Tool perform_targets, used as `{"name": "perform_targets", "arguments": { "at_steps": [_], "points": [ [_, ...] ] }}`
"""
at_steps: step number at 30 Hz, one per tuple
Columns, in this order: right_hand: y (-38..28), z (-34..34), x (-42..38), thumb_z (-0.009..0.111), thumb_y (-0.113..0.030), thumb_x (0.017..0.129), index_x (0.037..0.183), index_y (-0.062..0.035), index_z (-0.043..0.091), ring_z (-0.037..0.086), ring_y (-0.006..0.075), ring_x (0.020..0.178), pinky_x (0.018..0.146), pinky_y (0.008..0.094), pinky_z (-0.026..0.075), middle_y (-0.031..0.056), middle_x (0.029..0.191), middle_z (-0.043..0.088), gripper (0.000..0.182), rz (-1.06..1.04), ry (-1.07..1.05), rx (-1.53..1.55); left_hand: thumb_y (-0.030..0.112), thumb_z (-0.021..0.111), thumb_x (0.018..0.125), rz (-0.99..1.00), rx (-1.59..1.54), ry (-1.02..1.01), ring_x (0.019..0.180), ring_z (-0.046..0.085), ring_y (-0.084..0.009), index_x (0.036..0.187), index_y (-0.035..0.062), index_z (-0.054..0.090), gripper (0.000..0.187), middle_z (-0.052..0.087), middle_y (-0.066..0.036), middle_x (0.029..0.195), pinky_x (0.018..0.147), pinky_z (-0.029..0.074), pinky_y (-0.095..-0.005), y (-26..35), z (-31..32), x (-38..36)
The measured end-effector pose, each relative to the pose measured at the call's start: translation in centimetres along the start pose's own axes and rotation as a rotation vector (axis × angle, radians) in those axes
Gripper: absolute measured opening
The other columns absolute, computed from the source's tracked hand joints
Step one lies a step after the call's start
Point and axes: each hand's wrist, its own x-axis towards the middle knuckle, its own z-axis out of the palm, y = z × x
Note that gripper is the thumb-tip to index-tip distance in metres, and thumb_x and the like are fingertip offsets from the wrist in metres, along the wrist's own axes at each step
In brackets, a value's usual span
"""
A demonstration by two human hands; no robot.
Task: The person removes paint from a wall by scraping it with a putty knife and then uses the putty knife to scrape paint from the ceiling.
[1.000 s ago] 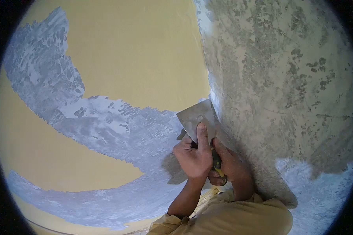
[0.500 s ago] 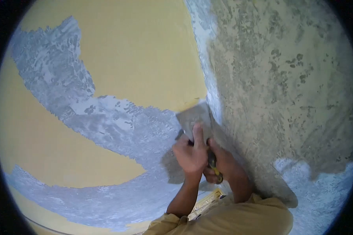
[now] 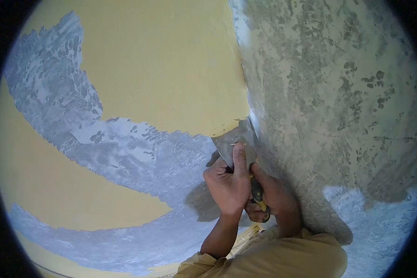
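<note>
A scraper (image 3: 246,135) with a broad metal blade and a black-and-yellow handle is in both my hands. Round the handle, the fingers of my right hand (image 3: 279,197) are closed. My left hand (image 3: 231,187) grips the blade's lower part, its thumb laid along the face and its other fingers curled at the side. The blade's front edge meets the ragged border of the yellow coating (image 3: 171,69), close to the corner where two wall surfaces join. Below that border lies a bare grey-white patch (image 3: 171,155) of wall.
To the right, a mottled grey-beige wall (image 3: 319,92) stands at an angle to the yellow one. Another yellow area (image 3: 102,194) remains lower left, between stripped bands. A pale bare patch (image 3: 380,231) shows at lower right. Tan sleeves and clothing (image 3: 273,255) fill the bottom.
The view has shifted slightly. In the picture, both hands and the scraper sit a little further right, and the handle slightly lower. Both hands keep their hold.
</note>
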Motion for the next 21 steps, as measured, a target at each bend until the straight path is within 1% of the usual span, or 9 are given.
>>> {"name": "perform_targets", "arguments": {
  "at_steps": [3, 5, 9, 11, 12, 14, 15, 17, 21],
  "points": [
    [0.0, 0.3, 0.0, 0.025, -0.055, 0.093, 0.066, -0.0076, 0.045, 0.035, 0.016, 0.032, 0.033, 0.0312, 0.03, 0.0042, 0.045, 0.038, 0.059, -0.003, 0.127, -0.067, 0.019, 0.06, 0.088, 0.091, 0.036, 0.002, 0.046, 0.039, -0.0048, 0.064, -0.0034, 0.059, 0.033, 0.05, -0.002, 0.047, 0.043, 0.033, -0.0259, -0.1, -0.1, 0.1],
    [-0.6, 0.7, -0.3, 0.024, -0.053, 0.094, 0.066, -0.0073, 0.045, 0.036, 0.016, 0.032, 0.032, 0.0307, 0.029, 0.004, 0.045, 0.039, 0.058, -0.052, 0.236, -0.211, 0.021, 0.059, 0.089, 0.047, 0.057, -0.038, 0.059, 0.043, -0.0059, 0.07, -0.0046, 0.059, 0.031, 0.057, -0.001, 0.061, 0.052, 0.038, -0.0266, 0.3, -0.1, 0.1],
    [-1.1, 1.6, -0.7, 0.026, -0.052, 0.094, 0.065, -0.0074, 0.045, 0.037, 0.0158, 0.031, 0.032, 0.0304, 0.029, 0.0034, 0.044, 0.039, 0.057, -0.105, 0.248, -0.291, 0.023, 0.06, 0.088, -0.009, 0.059, -0.013, 0.059, 0.042, -0.0064, 0.07, -0.0058, 0.059, 0.034, 0.056, -0.002, 0.059, 0.052, 0.038, -0.0278, 0.4, 0.3, 0.2],
    [-0.6, 1.9, -0.9, 0.034, -0.059, 0.09, 0.06, -0.0106, 0.046, 0.034, 0.0165, 0.027, 0.027, 0.0309, 0.027, 0.004, 0.04, 0.036, 0.058, -0.145, 0.345, -0.237, 0.025, 0.061, 0.087, -0.05, 0.055, -0.021, 0.057, 0.041, -0.0066, 0.067, -0.006, 0.058, 0.037, 0.053, -0.003, 0.055, 0.051, 0.038, -0.0291, 0.8, 0.1, -0.1],
    [-0.1, 1.6, -1.1, 0.034, -0.059, 0.09, 0.06, -0.0106, 0.046, 0.034, 0.0165, 0.027, 0.027, 0.0309, 0.027, 0.004, 0.04, 0.036, 0.058, -0.15, 0.355, -0.242, 0.025, 0.061, 0.087, -0.051, 0.044, -0.026, 0.057, 0.041, -0.0066, 0.067, -0.006, 0.058, 0.037, 0.053, -0.003, 0.055, 0.051, 0.038, -0.0291, 1.2, -0.3, -0.5],
    [0.5, 0.7, -0.3, 0.029, -0.057, 0.092, 0.061, -0.0092, 0.042, 0.034, 0.0168, 0.027, 0.028, 0.0314, 0.029, 0.0031, 0.04, 0.036, 0.058, -0.081, 0.143, -0.09, 0.028, 0.06, 0.087, -0.12, 0.2, -0.069, 0.054, 0.04, -0.0067, 0.064, -0.0058, 0.057, 0.041, 0.052, -0.003, 0.051, 0.048, 0.038, -0.0301, 2.3, -1.0, -0.6],
    [0.6, 0.1, 0.1, 0.029, -0.057, 0.092, 0.061, -0.0092, 0.042, 0.034, 0.0168, 0.027, 0.028, 0.0314, 0.029, 0.0031, 0.04, 0.036, 0.058, -0.096, 0.127, -0.111, 0.028, 0.06, 0.087, -0.094, 0.189, -0.057, 0.054, 0.04, -0.0067, 0.064, -0.0058, 0.057, 0.041, 0.052, -0.003, 0.051, 0.048, 0.038, -0.0301, 2.2, -1.1, -0.6],
    [1.5, -1.4, 0.0, 0.029, -0.06, 0.091, 0.059, -0.01, 0.042, 0.033, 0.0171, 0.026, 0.027, 0.0317, 0.029, 0.0031, 0.039, 0.036, 0.061, 0.042, -0.063, 0.105, 0.03, 0.06, 0.087, -0.091, 0.133, -0.083, 0.051, 0.04, -0.0073, 0.062, -0.0054, 0.057, 0.043, 0.052, -0.004, 0.049, 0.047, 0.037, -0.0315, 1.3, -1.3, -1.4],
    [1.5, -1.0, -0.2, 0.029, -0.062, 0.089, 0.057, -0.0101, 0.042, 0.033, 0.0169, 0.026, 0.027, 0.0314, 0.029, 0.003, 0.039, 0.035, 0.063, 0.027, -0.055, 0.087, 0.03, 0.06, 0.087, -0.123, 0.115, -0.095, 0.049, 0.04, -0.0073, 0.062, -0.0045, 0.057, 0.043, 0.052, -0.004, 0.05, 0.045, 0.036, -0.0309, 1.3, -1.3, -1.3]
  ]
}}
